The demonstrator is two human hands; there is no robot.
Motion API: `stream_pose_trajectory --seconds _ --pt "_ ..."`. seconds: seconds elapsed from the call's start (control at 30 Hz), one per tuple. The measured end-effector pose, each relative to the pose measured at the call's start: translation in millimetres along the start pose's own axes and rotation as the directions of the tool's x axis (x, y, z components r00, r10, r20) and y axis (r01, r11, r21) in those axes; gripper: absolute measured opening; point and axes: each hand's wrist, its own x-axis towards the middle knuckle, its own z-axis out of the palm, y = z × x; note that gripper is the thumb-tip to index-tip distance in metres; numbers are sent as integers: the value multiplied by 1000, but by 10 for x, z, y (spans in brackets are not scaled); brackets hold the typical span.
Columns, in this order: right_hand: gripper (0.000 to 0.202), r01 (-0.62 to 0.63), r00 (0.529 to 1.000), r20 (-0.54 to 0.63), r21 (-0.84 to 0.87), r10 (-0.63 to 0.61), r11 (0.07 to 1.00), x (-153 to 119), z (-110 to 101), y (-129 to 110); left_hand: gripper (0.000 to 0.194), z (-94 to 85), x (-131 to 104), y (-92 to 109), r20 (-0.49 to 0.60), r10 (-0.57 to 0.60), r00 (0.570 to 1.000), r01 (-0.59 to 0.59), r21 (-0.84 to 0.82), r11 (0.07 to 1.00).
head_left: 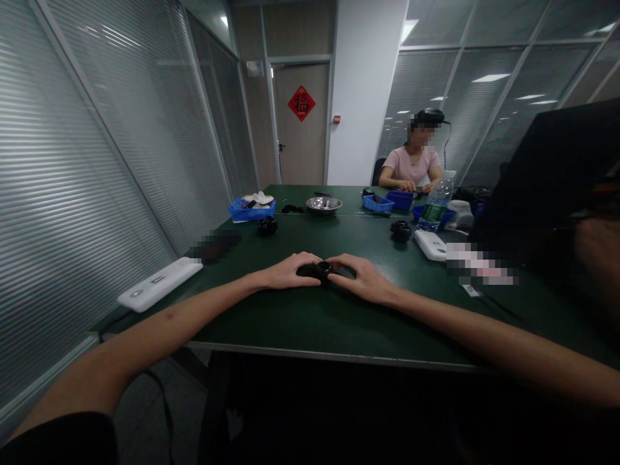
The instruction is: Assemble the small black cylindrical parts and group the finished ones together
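Observation:
At the middle of the green table, a small black round object with a ring-shaped top rests between my two hands. My left hand grips its left side, thumb toward me and fingers curled round the far side. From the right, my right hand pinches the same object between thumb and fingers. The object's exact kind is too dark to tell, and the fingers cover part of its sides. Beyond my hands, a black knobbly object lies to the left and a similar black one to the right.
A blue basket of small parts, a steel bowl, a blue tray and a water bottle stand farther back. White power banks flank my arms. A person sits opposite; another's blurred hand is at right.

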Motion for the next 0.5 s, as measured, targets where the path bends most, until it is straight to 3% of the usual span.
stream_pose_trajectory --seconds 0.13,0.23,0.33,0.5 --pt "34 -12 1000 -25 -4 12 1000 6 7 -3 49 13 0 -5 8 -21 1000 21 27 999" --pt "33 -34 999 -28 1 34 999 8 9 -13 54 31 3 30 -61 -40 997 42 42 998" --pt "33 -41 999 -33 -1 41 999 7 12 -10 45 32 8 81 -108 -12 994 17 43 999" --pt "32 -27 999 -28 -4 27 1000 5 16 2 39 32 9 121 -77 16 997 -11 68 998"
